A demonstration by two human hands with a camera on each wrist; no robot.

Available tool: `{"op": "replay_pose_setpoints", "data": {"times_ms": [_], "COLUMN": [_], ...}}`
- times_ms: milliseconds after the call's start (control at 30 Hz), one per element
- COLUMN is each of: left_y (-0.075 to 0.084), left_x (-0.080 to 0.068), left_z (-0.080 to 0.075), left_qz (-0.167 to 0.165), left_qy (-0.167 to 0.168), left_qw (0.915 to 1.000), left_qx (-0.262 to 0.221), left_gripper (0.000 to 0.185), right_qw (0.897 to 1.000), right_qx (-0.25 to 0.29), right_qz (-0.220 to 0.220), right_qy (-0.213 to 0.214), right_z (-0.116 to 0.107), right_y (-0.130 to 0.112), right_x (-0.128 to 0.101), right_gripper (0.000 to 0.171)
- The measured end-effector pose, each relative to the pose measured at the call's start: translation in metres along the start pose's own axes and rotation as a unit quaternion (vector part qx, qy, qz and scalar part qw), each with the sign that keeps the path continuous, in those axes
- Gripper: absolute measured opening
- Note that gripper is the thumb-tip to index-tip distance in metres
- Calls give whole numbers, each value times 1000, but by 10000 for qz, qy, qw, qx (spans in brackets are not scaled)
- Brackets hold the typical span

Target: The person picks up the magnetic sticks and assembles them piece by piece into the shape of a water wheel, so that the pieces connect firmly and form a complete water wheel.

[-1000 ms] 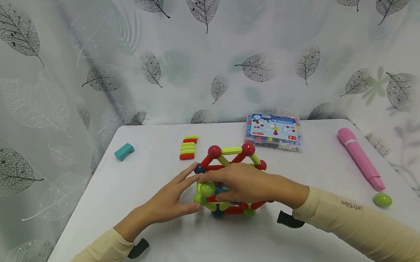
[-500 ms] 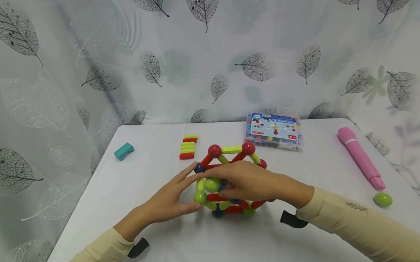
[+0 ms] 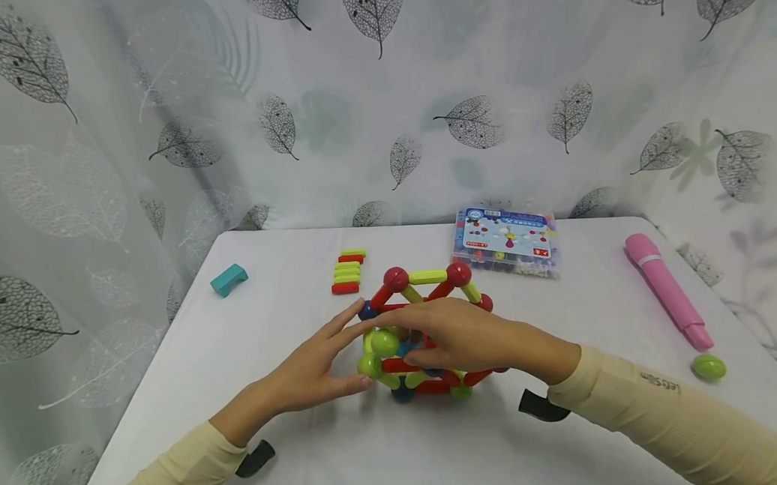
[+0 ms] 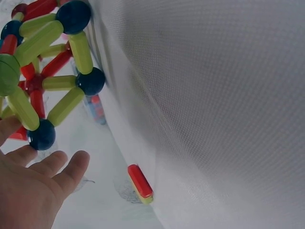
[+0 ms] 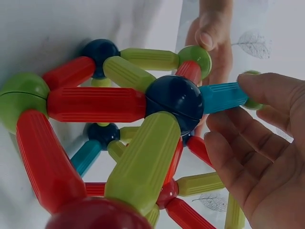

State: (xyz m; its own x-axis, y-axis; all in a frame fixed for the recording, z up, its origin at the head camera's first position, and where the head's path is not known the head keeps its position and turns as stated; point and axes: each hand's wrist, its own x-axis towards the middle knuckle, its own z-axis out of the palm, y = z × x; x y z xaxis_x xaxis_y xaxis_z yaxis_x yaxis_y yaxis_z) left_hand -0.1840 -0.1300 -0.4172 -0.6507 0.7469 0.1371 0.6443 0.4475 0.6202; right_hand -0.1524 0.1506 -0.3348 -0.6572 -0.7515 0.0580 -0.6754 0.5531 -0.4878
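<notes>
A structure of magnetic rods and balls [image 3: 428,276] in red, yellow-green and blue stands on the table between both hands. My right hand [image 3: 466,335] reaches over its front. In the right wrist view, its thumb and finger pinch a blue magnetic rod [image 5: 224,97] near the end with a green ball [image 3: 385,343]; the rod's other end meets a dark blue ball [image 5: 174,102]. My left hand [image 3: 312,364] lies at the structure's left side, fingers extended, fingertips by a dark blue ball [image 4: 41,134]. The right palm hides part of the structure's middle.
Several loose red and yellow-green rods [image 3: 346,272] lie behind the structure. A clear box of parts [image 3: 505,242] stands at the back. A teal block [image 3: 229,280] sits far left; a pink marker-shaped object [image 3: 668,290] and a green ball [image 3: 708,367] lie right.
The green ball by my right fingers shifts up and right, then slightly back left. My right hand moves a little to the right; the left hand stays put.
</notes>
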Motion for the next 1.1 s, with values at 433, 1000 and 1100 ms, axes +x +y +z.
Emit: {"op": "replay_pose_setpoints", "data": {"times_ms": [433, 1000, 1100], "left_y": [-2, 0, 1], "left_x": [0, 1, 2], "left_z": [1, -1, -1], "left_qz": [23, 78, 56], "left_qy": [24, 0, 10], "left_qw": [10000, 9999, 9999], "left_qx": [57, 122, 125], "left_gripper": [77, 79, 80], "right_qw": [9999, 9992, 9990], "right_qx": [49, 79, 133], "right_qz": [51, 396, 415], "right_qy": [-123, 65, 73], "right_z": [2, -1, -2], "right_y": [0, 2, 4], "right_x": [2, -8, -10], "right_gripper": [71, 66, 65]}}
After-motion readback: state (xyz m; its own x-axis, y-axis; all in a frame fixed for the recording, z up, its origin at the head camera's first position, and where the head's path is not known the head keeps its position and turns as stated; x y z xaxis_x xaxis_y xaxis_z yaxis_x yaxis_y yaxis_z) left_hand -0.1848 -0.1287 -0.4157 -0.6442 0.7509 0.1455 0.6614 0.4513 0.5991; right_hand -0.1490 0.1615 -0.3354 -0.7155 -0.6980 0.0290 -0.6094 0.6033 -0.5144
